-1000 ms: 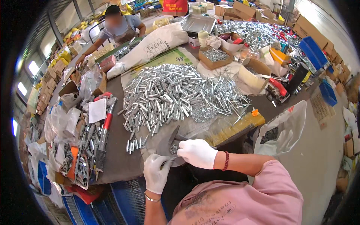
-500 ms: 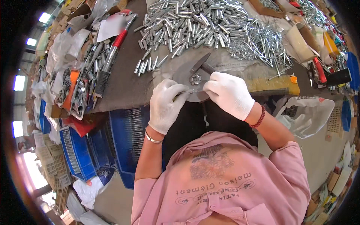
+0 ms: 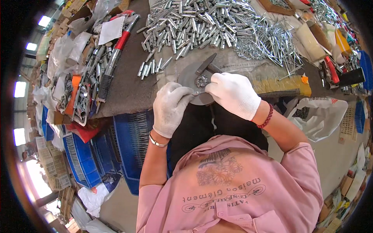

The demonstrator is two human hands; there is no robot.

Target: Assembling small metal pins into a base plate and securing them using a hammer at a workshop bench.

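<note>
My left hand (image 3: 169, 105), in a white glove, is closed in a pinch on a small silvery metal tube (image 3: 198, 93). My right hand (image 3: 234, 95), gloved the same way, has its fingers pinched at the tube's other end; a thin metal pin showed there a moment ago, but the fingers now hide it. Both hands are over the front rim of a round grey metal plate (image 3: 186, 77). On that plate sits a clump of small shiny metal bits (image 3: 201, 81). A hammer (image 3: 206, 64) lies just beyond, its handle partly behind my right hand.
A large heap of metal tubes (image 3: 190, 29) covers the far bench, with thin nail-like pins (image 3: 268, 42) to its right. Tools and plastic bags crowd the left, including a red-handled tool (image 3: 122, 40). Blue bins (image 3: 134, 155) stand below left; a white sack (image 3: 320, 118) hangs open below right.
My right hand has moved slightly left, closing the gap to my left hand, and the thin pin between them no longer shows. My left hand stays nearly in place.
</note>
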